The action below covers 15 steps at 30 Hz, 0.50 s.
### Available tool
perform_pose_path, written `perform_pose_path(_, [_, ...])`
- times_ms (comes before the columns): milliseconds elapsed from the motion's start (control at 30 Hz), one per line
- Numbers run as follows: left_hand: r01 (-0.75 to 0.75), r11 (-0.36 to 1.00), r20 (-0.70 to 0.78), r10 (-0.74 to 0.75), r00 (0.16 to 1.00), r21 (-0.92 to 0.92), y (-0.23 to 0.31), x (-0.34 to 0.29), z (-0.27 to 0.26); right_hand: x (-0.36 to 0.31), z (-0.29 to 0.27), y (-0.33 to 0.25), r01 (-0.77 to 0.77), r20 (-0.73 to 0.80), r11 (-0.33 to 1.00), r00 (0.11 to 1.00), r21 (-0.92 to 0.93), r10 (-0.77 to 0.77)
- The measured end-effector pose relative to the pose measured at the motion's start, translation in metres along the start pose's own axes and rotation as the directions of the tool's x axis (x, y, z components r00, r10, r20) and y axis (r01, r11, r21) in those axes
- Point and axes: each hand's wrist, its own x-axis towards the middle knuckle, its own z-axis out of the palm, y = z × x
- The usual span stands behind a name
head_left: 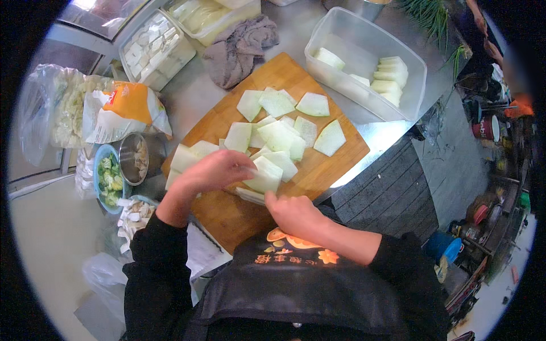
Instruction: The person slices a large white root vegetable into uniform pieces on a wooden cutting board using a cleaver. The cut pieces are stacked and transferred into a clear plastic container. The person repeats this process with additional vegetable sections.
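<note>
Several pale green-white slices, which look like winter melon (278, 133), lie scattered and overlapping on a wooden cutting board (347, 142). My left hand (224, 169) arches over the board's left part, slightly blurred. Its fingers are bent together, with the tips against a melon slice (265, 176) near the front of the pile. Close by on the right, my right hand (293, 213) is closed in a fist, its index finger and thumb beside that slice's front edge. A thin pale strip (249, 195) runs left from this fist; whether it is a blade or melon is unclear.
A clear plastic bin (418, 79) with stacked slices stands behind right. A grey cloth (239, 48) and a tub of white blocks (156, 51) lie behind left. On the left are an orange-white bag (128, 111), a metal bowl (132, 159) and a basin of greens (108, 156).
</note>
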Motion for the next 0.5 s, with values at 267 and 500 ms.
perform_pose_path(267, [-0.205,0.934,0.132,0.173,0.976,0.292,-0.002,0.014,0.002,0.003,-0.004,0.002,-0.002,0.02,1.0,1.0,0.027,0.002])
perform_pose_path(500, [-0.308,0.794,0.121,0.289,0.95,0.524,0.015,0.02,0.005,0.002,-0.001,0.003,0.004,0.035,1.0,0.999,-0.004,-0.004])
